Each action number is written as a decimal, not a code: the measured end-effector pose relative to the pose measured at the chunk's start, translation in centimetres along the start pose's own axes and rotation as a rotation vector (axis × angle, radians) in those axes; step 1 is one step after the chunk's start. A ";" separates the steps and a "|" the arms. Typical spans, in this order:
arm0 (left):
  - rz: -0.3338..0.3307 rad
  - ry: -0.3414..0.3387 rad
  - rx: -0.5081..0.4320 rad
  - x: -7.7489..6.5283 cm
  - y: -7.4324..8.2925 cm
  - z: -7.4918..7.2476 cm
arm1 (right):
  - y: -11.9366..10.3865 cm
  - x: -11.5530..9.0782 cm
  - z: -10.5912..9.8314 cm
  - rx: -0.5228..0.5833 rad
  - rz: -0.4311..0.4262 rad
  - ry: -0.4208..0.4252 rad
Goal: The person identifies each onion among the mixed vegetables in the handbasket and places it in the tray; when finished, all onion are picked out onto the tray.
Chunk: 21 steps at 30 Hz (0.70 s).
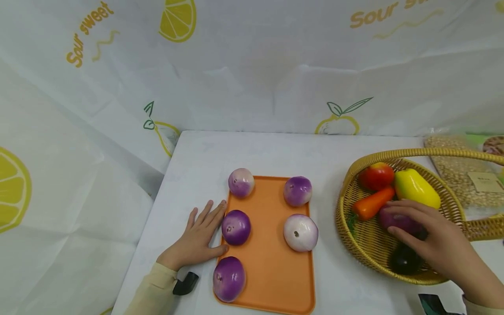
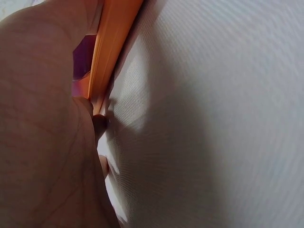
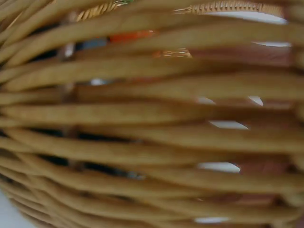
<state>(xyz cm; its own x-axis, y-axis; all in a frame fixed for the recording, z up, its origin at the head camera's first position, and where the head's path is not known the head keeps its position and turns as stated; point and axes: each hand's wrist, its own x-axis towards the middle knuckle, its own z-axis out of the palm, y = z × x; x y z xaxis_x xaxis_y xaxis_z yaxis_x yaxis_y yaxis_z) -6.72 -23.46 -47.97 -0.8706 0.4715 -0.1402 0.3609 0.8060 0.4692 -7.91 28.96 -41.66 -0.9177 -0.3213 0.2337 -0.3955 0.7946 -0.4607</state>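
Note:
My left hand [image 1: 198, 243] lies with fingers spread on the table, its thumb and fingertips at the left edge of an orange tray [image 1: 271, 280]. Three purple onions stand along that side, the middle onion [image 1: 236, 227] nearest the hand. A purple-white onion [image 1: 297, 191] and a paler onion [image 1: 301, 232] are on the right side. Inside a wicker basket [image 1: 344, 227], my right hand [image 1: 437, 234] has its thumb and fingers around a purple onion [image 1: 399, 221], partly hidden by the hand. Basket weave blocks most of the right wrist view.
The basket also holds a tomato [image 1: 376, 176], a carrot [image 1: 373, 204], a yellow pepper [image 1: 417, 188] and a dark glossy vegetable [image 1: 405, 260]. Its handle [image 1: 429, 152] arches over the far side. A bag of pale grains [image 1: 472, 183] lies behind it.

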 end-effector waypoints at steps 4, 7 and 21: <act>0.003 0.003 0.001 0.0 -0.1 0.1 | 0.6 -0.1 0.5 0.000 -0.017 -0.032; 0.005 0.006 0.009 0.1 -0.2 0.2 | 0.9 -0.2 0.9 0.004 -0.024 -0.055; 0.002 0.007 0.008 0.0 0.0 0.1 | 0.4 -0.2 0.3 -0.100 -0.109 0.077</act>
<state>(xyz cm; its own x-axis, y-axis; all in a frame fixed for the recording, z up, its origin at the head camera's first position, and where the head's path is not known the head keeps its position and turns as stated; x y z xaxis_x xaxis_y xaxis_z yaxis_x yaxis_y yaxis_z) -6.70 -23.44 -48.09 -0.8723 0.4706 -0.1332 0.3651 0.8078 0.4628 -7.87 29.21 -42.13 -0.8622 -0.3711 0.3447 -0.4837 0.8054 -0.3427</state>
